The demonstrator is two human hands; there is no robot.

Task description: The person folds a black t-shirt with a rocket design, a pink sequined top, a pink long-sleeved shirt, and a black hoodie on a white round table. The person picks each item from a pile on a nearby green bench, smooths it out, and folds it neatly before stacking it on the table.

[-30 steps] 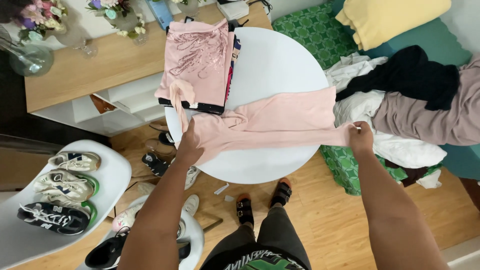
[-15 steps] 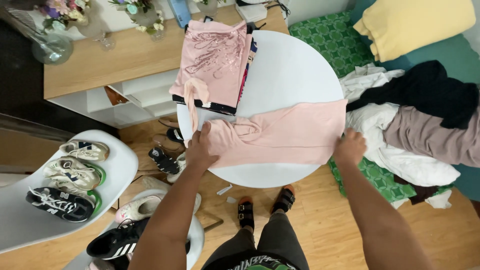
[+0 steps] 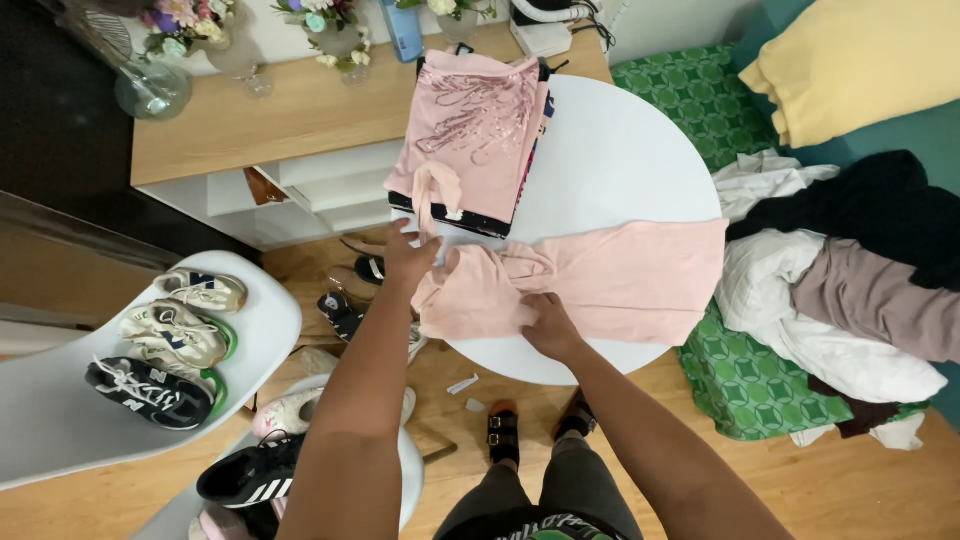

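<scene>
A pale pink garment (image 3: 610,280) lies stretched across the near side of a round white table (image 3: 620,160). My left hand (image 3: 410,255) grips its left end near the table's left edge. My right hand (image 3: 545,320) presses on the cloth close by, where the fabric is bunched into folds. Behind them, at the table's far left, sits a stack of folded clothes with a pink sequinned piece (image 3: 475,130) on top.
A heap of white, black and mauve clothes (image 3: 840,260) lies on a green patterned cover (image 3: 750,380) at right, with a yellow pillow (image 3: 860,60) beyond. A wooden shelf (image 3: 290,120) with flower vases stands behind. White chairs at left hold sneakers (image 3: 170,340). Sandals lie on the floor.
My right hand has moved left from the garment's right end to near the left hand, gathering cloth there. The view has shifted slightly.
</scene>
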